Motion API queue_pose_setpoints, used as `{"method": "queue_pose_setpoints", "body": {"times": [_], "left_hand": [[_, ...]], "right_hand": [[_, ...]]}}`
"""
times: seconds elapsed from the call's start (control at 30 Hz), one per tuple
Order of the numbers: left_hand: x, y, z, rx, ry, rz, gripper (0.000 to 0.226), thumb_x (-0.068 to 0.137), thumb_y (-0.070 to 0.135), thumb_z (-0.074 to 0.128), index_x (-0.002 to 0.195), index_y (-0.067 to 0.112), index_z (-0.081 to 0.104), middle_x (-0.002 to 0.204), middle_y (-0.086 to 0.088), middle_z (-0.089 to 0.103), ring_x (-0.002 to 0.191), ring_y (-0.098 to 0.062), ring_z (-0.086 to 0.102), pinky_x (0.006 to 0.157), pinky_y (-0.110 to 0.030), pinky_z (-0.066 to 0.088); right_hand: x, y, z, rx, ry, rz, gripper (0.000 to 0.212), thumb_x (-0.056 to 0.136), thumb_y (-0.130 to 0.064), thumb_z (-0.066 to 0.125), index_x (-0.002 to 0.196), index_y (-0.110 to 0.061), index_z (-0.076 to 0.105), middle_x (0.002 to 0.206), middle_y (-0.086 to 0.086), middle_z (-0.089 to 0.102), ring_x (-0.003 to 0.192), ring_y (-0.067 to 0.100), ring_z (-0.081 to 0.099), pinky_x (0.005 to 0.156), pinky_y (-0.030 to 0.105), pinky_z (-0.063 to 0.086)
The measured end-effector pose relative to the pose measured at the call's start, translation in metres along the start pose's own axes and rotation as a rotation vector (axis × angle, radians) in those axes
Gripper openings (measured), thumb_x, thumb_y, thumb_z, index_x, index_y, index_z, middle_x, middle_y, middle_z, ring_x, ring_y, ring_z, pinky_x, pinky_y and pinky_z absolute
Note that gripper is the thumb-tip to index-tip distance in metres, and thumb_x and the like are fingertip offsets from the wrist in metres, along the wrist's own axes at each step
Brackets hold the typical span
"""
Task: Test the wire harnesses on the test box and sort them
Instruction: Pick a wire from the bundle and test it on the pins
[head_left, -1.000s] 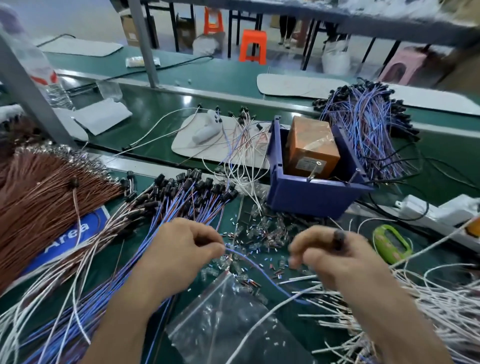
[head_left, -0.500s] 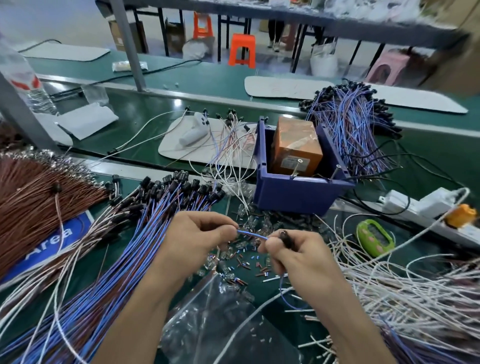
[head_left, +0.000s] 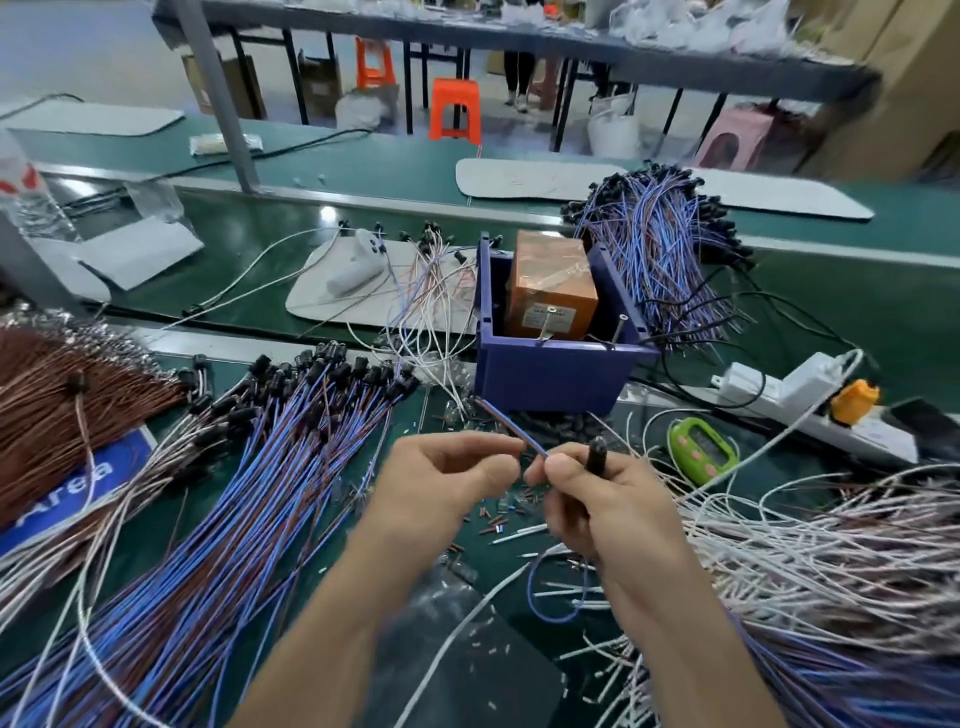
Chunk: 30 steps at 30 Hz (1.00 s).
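Note:
My right hand (head_left: 602, 499) grips a blue wire harness (head_left: 511, 427): its black connector sticks up above my fingers and the free wire end points up-left toward the test box. My left hand (head_left: 441, 483) sits just left of it, fingers curled, fingertips at the wire near the right thumb; whether they pinch it is not clear. The test box (head_left: 551, 293), orange-brown, stands inside a blue bin (head_left: 545, 374) behind my hands, with metal pins at its front. A loop of the blue wire (head_left: 550, 613) hangs below my right hand.
A fan of blue harnesses with black connectors (head_left: 249, 493) lies at left, brown wires (head_left: 67, 410) beyond it. White wires (head_left: 831, 561) are heaped at right. More blue harnesses (head_left: 665, 249) lie behind the bin. A green timer (head_left: 701, 452), power strip (head_left: 810, 400) and plastic bag (head_left: 457, 660) lie nearby.
Both hands rose and came closer together. The blue wire's free end has swung up toward the blue bin, and the connector now stands upright in my right hand.

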<state>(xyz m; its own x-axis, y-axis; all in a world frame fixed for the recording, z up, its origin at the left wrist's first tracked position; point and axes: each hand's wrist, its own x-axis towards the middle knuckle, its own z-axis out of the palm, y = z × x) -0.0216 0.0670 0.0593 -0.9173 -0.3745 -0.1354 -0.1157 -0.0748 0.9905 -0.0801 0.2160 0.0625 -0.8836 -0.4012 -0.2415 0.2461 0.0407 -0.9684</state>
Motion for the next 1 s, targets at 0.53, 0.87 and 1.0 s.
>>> {"method": "queue_pose_setpoints", "body": {"times": [0.53, 0.87, 1.0], "left_hand": [[0.023, 0.001, 0.042, -0.094, 0.293, -0.089, 0.018, 0.1, 0.016, 0.061, 0.084, 0.017, 0.07, 0.075, -0.002, 0.079, 0.046, -0.012, 0.059, 0.044, -0.02, 0.044], [0.046, -0.003, 0.056, 0.101, 0.43, 0.022, 0.025, 0.097, 0.027, 0.067, 0.078, 0.044, 0.07, 0.055, 0.002, 0.069, 0.035, -0.006, 0.044, 0.038, -0.021, 0.034], [0.05, 0.0, 0.059, 0.148, 0.438, 0.035, 0.025, 0.095, 0.029, 0.07, 0.077, 0.047, 0.071, 0.053, 0.005, 0.068, 0.033, -0.004, 0.043, 0.033, -0.016, 0.032]], "right_hand": [[0.001, -0.003, -0.022, 0.09, 0.32, -0.043, 0.04, 0.1, -0.011, 0.059, 0.068, -0.024, 0.079, 0.064, 0.008, 0.072, 0.042, -0.002, 0.052, 0.061, 0.025, 0.03], [0.019, 0.001, -0.039, 0.228, 0.381, -0.008, 0.039, 0.1, -0.011, 0.059, 0.065, -0.015, 0.075, 0.061, 0.01, 0.063, 0.051, 0.013, 0.05, 0.042, 0.021, 0.031], [0.024, 0.001, -0.041, 0.243, 0.379, 0.0, 0.037, 0.1, -0.009, 0.058, 0.067, -0.012, 0.074, 0.062, 0.01, 0.063, 0.05, 0.012, 0.051, 0.043, 0.021, 0.031]]}}
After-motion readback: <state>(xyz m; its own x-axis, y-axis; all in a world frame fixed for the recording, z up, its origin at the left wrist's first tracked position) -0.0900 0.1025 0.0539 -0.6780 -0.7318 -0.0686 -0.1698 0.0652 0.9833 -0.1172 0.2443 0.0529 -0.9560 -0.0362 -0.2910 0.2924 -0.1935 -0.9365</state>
